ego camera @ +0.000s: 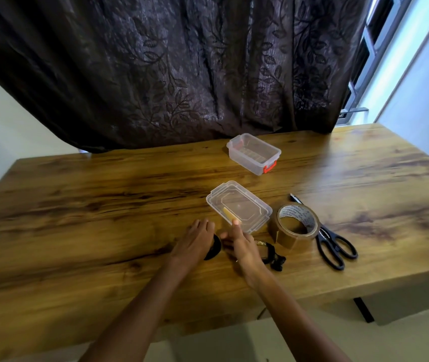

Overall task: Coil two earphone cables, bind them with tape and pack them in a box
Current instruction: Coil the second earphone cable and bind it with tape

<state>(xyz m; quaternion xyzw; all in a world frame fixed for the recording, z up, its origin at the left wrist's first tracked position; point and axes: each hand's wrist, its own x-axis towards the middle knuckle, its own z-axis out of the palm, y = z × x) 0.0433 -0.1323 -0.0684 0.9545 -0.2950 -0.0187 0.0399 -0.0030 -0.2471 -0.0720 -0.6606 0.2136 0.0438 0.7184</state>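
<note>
Earphone cable, black and wound into a loose coil (213, 247), sits near the front middle of the wooden bench (77, 205), mostly hidden under the left hand (195, 240). Only a dark arc shows at the hand's right edge, running from far to near, so the coil's long axis appears to lie front to back. The left hand lies over it with fingers together; whether the thumb hooks beneath cannot be told.

Just beside it, the right hand (243, 246) has its forefinger straight and thumb held apart, a short tape strip (229, 215) clinging to the fingertip. The strip points away and leftward, over a clear lid (244, 202).

Binding well probably means keeping the loops squeezed together, laying the strip across the strands rather than along them, and wrapping it fully round onto itself.

Right of the hand lies a bound bundle (273, 256), already taped. Further right are a brown tape roll (297, 226) and black scissors (336, 246). The open clear box (253, 152) waits near the back edge, before a dark curtain (182, 74).
</note>
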